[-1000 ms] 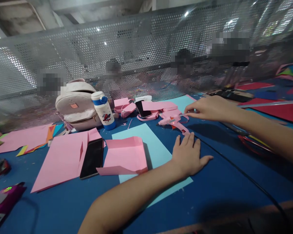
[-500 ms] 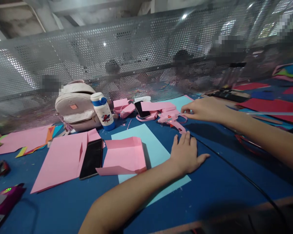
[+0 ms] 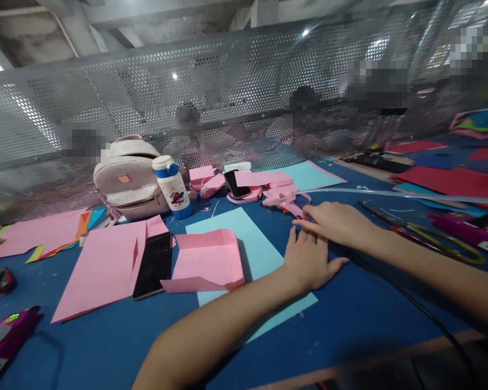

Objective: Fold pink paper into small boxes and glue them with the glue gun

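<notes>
A pink hot glue gun (image 3: 282, 200) lies on the blue table, a long clear glue stick (image 3: 390, 192) running from its back to the right. My right hand (image 3: 335, 222) is closed around the lower end of its handle, which the fingers partly hide. Just below, my left hand (image 3: 309, 257) rests flat with fingers spread, its fingertips close to or under the right hand's fingers. My left wrist lies over a light blue sheet (image 3: 264, 244). On that sheet stands an open pink paper tray (image 3: 207, 257) with folded-up sides.
A black phone (image 3: 152, 265) lies on pink paper (image 3: 101, 265). Behind stand a bottle (image 3: 173, 187) and a backpack (image 3: 126, 179). Pink paper pieces (image 3: 205, 180) and another phone (image 3: 236, 184) are near the mesh partition (image 3: 236, 97). Yellow-handled scissors (image 3: 447, 244) and a black cable (image 3: 423, 309) lie right.
My right hand has come down from the back of the glue gun, where the glue stick now shows, to its handle beside my left hand. The left hand has stayed put.
</notes>
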A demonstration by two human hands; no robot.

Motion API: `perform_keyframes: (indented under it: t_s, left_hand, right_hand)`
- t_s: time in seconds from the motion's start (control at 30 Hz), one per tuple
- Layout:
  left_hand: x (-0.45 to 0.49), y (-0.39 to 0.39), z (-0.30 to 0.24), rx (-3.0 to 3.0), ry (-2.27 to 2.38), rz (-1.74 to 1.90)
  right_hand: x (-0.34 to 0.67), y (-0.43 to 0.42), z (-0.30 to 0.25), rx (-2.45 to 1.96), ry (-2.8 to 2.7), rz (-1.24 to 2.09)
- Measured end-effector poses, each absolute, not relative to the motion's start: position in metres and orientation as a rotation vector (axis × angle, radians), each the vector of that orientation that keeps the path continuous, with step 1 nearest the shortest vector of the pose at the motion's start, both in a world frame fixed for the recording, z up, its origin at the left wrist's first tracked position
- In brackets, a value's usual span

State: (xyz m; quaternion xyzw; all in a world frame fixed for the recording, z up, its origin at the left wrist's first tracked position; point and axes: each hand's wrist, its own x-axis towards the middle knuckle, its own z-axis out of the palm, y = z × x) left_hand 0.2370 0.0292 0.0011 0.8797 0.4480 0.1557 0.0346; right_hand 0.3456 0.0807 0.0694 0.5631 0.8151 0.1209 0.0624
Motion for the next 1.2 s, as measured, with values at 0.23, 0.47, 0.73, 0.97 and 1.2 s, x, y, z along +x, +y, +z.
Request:
perform_keyframes:
  t_s: [0.23,0.47,0.73,0.97,1.2]
  left_hand:
    - [0.240,0.028,-0.002,2.753,1.414,0.493]
    - [0.244,0.024,0.003,3.047,1.359,0.471]
    - [0.240,0.000,0.017,3.288,1.069,0.513]
    - [0.218,-0.056,0.021,3.348,0.672,0.727]
    - [0.183,-0.076,0.015,3.327,0.620,0.869]
  right_hand:
    - [0.348,0.105,0.052,1.787,2.456,0.351]
    - [0.359,0.111,0.046,1.711,2.465,0.374]
    - [0.379,0.122,0.042,1.607,2.542,0.403]
    - [0.385,0.146,0.046,1.446,2.693,0.427]
    - [0.397,0.159,0.039,1.382,2.779,0.338]
